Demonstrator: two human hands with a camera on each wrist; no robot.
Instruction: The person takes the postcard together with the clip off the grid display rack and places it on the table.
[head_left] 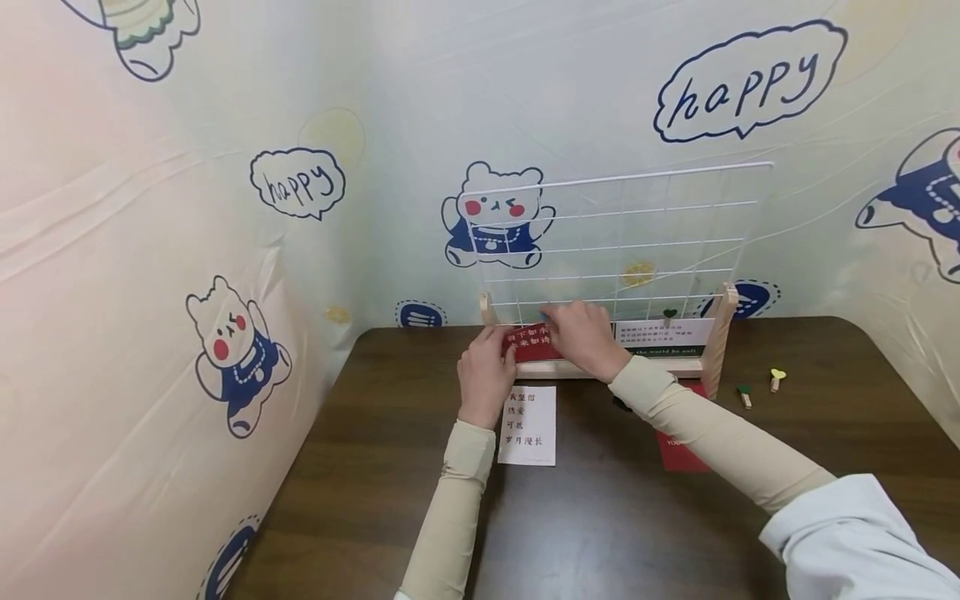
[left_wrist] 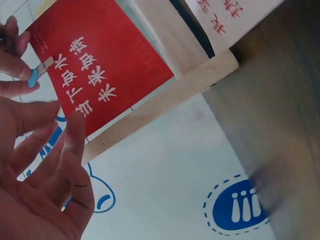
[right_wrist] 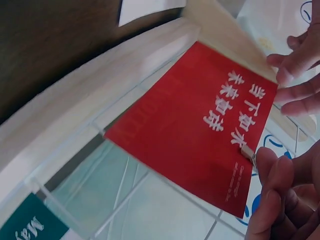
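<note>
A red card (head_left: 534,343) with white characters stands against the lower left of a white wire grid (head_left: 600,223). My left hand (head_left: 483,371) holds the card's outer edge near a corner, thumb and finger at that edge in the right wrist view. My right hand (head_left: 588,335) pinches a small wooden clothespin (left_wrist: 46,65) with a blue end. The clothespin's tip lies over the card's upper edge; whether it also grips a wire is hidden. To the right, a white and dark green card (head_left: 663,337) hangs with a green-topped clothespin (head_left: 670,315) on it.
The grid sits in a wooden stand (head_left: 720,337) at the table's back. On the table (head_left: 405,500) lie a white card (head_left: 527,433) in front, a red card (head_left: 678,454) partly under my right forearm, and green (head_left: 744,395) and yellow (head_left: 777,380) clothespins at right.
</note>
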